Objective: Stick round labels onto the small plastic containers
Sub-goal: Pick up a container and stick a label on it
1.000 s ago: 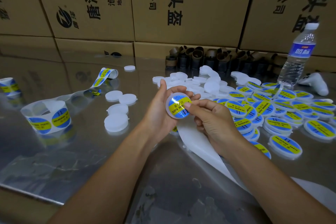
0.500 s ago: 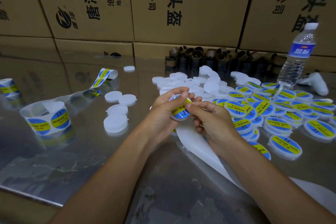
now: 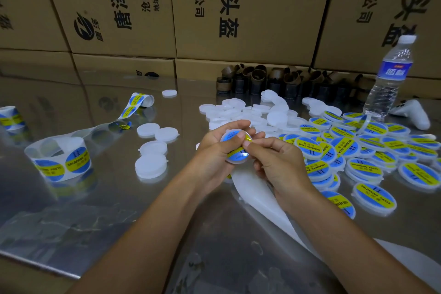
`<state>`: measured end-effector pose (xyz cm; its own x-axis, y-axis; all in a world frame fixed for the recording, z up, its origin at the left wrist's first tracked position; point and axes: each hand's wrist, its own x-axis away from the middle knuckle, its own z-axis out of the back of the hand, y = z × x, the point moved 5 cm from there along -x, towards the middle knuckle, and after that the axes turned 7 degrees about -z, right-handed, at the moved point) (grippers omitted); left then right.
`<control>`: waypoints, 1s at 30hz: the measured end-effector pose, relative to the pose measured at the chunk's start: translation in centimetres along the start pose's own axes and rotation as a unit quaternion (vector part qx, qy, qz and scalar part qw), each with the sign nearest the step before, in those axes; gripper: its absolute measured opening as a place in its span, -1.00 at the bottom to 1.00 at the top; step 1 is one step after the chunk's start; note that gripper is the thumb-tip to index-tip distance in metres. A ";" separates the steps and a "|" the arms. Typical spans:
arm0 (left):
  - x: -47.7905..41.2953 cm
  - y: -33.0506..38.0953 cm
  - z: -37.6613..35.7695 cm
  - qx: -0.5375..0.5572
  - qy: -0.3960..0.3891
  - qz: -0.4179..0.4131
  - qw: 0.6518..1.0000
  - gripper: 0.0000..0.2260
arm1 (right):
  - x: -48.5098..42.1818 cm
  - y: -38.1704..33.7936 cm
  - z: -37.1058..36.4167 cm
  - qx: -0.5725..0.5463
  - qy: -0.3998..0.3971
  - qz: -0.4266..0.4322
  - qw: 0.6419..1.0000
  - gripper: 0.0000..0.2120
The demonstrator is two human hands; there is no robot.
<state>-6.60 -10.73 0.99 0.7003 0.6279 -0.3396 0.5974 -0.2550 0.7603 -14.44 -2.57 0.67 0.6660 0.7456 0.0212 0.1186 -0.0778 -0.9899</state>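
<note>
1. My left hand (image 3: 214,150) is just above the middle of the frame. Its fingers (image 3: 241,124) curl round a small round container (image 3: 229,135), with the thumb across its face.
2. My right hand (image 3: 279,162), close on its right, pinches the yellow edge of the label (image 3: 238,154) on that container between thumb and forefinger.
3. Labelled containers (image 3: 372,196) are heaped at the right of the frame. Plain white ones (image 3: 150,166) lie left of my hands on the shiny surface (image 3: 71,210).
4. A label roll (image 3: 62,160) stands at the far left.
</note>
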 end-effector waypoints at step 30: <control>0.0 -0.1 -0.2 -0.019 0.003 0.020 1.000 -0.80 | 0.4 -0.7 -0.3 0.048 -0.039 0.080 0.995 -0.83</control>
<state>-6.69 -10.53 1.03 0.7211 0.6222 -0.3048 0.5532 -0.2523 0.7939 -14.01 -2.38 1.41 0.6115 0.7779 -0.1450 -0.0582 -0.1386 -0.9886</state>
